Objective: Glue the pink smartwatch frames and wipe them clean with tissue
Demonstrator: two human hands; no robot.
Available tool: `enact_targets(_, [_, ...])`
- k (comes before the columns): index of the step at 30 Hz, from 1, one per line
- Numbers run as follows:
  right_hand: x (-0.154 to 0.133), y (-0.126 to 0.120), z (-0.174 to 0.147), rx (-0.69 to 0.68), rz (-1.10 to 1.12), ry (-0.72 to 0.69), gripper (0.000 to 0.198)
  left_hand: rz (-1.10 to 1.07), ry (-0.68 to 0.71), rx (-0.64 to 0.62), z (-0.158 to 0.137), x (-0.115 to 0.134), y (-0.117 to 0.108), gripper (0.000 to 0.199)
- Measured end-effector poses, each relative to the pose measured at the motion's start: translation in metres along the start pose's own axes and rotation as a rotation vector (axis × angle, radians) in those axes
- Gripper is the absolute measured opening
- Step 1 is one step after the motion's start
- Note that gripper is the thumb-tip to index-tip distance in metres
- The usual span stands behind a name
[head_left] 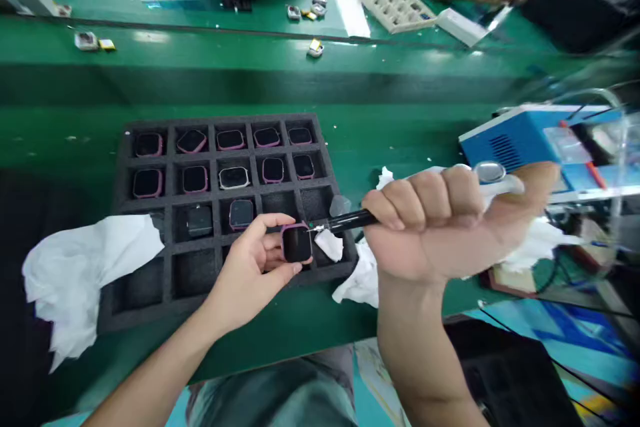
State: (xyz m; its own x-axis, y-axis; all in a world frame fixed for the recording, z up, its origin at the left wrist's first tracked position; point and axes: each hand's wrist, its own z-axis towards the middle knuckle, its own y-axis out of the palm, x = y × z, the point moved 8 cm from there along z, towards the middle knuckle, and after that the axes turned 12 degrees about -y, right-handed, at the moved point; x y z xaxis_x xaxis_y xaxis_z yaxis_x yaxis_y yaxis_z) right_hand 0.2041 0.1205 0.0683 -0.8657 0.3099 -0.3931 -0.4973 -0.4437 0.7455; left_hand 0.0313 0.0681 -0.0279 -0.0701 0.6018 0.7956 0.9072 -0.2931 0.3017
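Here, centre frame: left hand (255, 260) pinches a pink-rimmed square watch case (297, 243) over the black foam tray (150, 293); right hand (440, 223) fists a black pen-like tool (345, 221), tip touching the case.

The right hand (440, 227) hid the middle of the black tool (350, 219). The left hand (255, 260) covered the near edges of the pink case (297, 243). Co-workers across the desk (280, 87) were cut off at the top edge. The equipment beside the blue box (515, 137) was blurred. Small parts (315, 48) were too small to identify.
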Motion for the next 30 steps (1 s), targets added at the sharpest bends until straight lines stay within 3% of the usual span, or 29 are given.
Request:
enact_targets(5, [0.008,0.000,-0.004,0.087,-0.037,-0.010,0.073,0.057,-0.006,0.014,0.002,-0.003,0.001,0.044])
enact_targets(30, [0.015,-0.004,-0.006,0.111,-0.009,0.032,0.071,0.081,0.017,0.002,0.001,-0.002,0.002,0.044])
